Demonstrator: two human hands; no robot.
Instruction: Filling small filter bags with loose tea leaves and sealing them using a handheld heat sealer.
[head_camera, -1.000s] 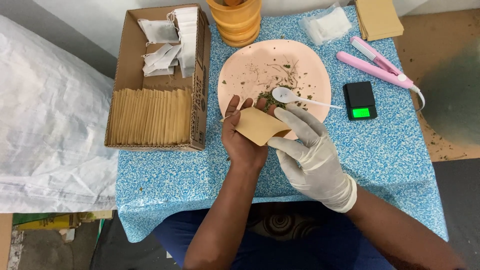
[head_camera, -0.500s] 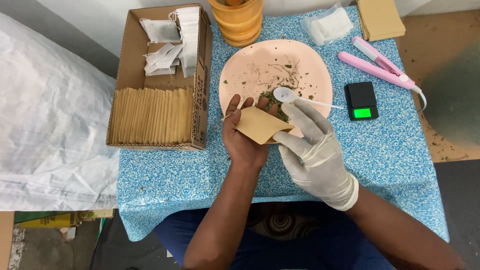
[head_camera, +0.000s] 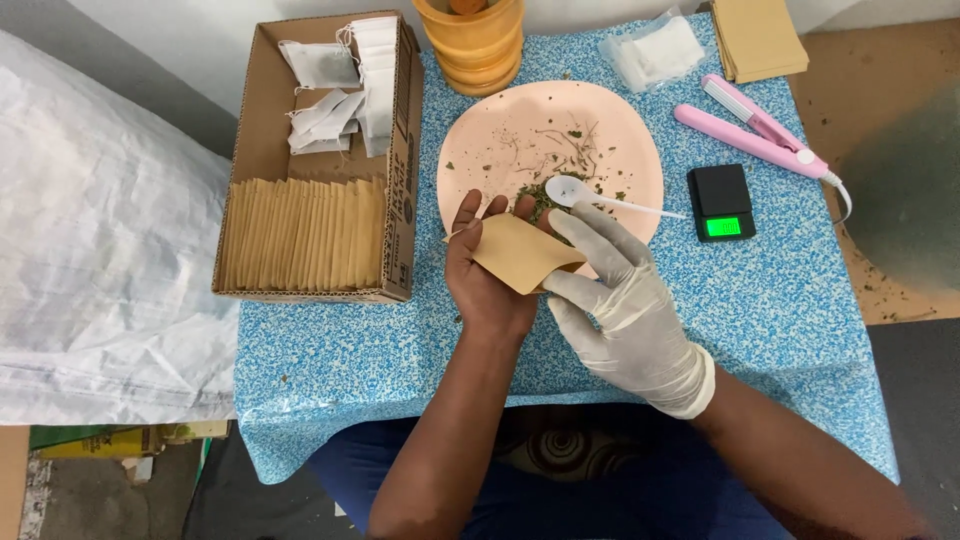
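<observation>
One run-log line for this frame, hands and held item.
left hand: holds tan paper envelope | right hand: white glove, touching envelope | white plastic spoon: on pink round plate

place: looks like a small home packing setup, not a factory
table (head_camera: 780, 330): small, blue speckled cover, herb crumbs all over
box (head_camera: 262, 150): cardboard, stacked brown sachets plus white teabags
tools: pocket scale (head_camera: 721, 203), pink sealer (head_camera: 755, 133), plate (head_camera: 500, 140) of dried herb
floor: white sack (head_camera: 90, 250) lying beside the table
</observation>
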